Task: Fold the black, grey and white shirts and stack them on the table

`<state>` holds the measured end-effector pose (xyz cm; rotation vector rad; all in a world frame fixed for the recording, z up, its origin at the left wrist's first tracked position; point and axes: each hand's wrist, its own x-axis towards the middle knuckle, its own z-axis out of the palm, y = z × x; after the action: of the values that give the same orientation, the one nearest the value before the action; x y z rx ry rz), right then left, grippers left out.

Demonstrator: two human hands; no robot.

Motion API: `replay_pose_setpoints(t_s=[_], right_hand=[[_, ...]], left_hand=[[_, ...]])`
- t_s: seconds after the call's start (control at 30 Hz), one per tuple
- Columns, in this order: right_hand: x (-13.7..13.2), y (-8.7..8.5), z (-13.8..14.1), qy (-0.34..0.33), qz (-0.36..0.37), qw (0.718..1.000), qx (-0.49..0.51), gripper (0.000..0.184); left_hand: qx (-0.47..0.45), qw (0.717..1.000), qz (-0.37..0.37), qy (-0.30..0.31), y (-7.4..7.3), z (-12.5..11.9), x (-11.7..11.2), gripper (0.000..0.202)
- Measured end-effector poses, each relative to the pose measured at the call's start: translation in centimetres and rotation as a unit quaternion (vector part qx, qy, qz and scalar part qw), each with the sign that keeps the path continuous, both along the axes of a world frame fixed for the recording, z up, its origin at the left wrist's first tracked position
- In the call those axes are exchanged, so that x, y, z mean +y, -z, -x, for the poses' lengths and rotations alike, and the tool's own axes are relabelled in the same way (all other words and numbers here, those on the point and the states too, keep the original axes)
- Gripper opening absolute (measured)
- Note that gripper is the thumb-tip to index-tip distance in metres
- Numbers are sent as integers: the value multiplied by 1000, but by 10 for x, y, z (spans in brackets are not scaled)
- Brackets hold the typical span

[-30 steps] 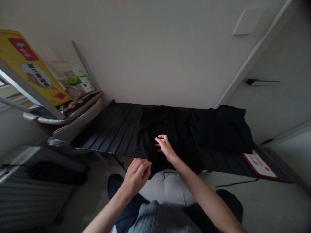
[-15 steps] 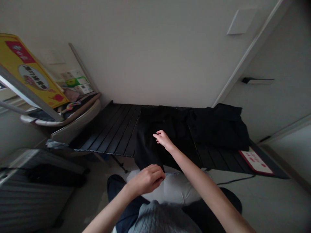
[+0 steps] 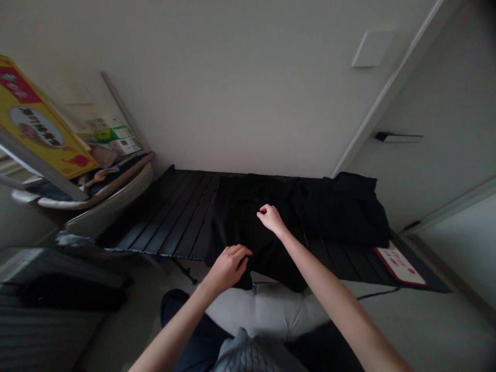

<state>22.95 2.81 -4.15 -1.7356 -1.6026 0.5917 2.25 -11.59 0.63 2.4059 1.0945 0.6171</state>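
Observation:
A black garment (image 3: 248, 227) lies spread on a black slatted table (image 3: 170, 206), its near part hanging over the front edge. My left hand (image 3: 230, 263) is at the garment's near left part, fingers bent and closed on the cloth. Farther in, my right hand (image 3: 271, 218) is over the middle of the garment, with thumb and fingers curled together on the dark cloth. How much fabric either hand pinches is hard to make out, black on black. Beside it on the right lies a second black cloth bundle (image 3: 341, 212), folded and touched by neither hand.
A red and white printed sheet (image 3: 401, 266) lies at the table's right end. On the left are a chair (image 3: 112, 194) loaded with a yellow box (image 3: 42, 124) and small items, and a dark ribbed case (image 3: 46, 320). A grey cushioned seat (image 3: 267, 310) shows below. A door handle (image 3: 399, 138) is at right.
My left hand has moved forward and left, up to the table's edge. The right hand has shifted slightly right, its fingers curling in. The garment's near edge now hangs wider.

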Motion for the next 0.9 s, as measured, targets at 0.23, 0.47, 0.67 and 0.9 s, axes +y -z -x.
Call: replay_pose_setpoints(t_s=[0.23,0.47,0.67,0.9], right_hand=[[42,0,-66,98,23,994,-34,46],[92,21,-106,135,52,988,49,53],[122,33,-115,133,26,986,98,48],[147,14,-105,135,-41,985,102,49]], left_hand=[[-25,999,-2,-33,4,-18,29,24],[-15,1000,8,-25,5,-33,46,24],[-6,999,16,-35,10,-31,60,23],[-19,997,-26,-76,21,-22,81,25]])
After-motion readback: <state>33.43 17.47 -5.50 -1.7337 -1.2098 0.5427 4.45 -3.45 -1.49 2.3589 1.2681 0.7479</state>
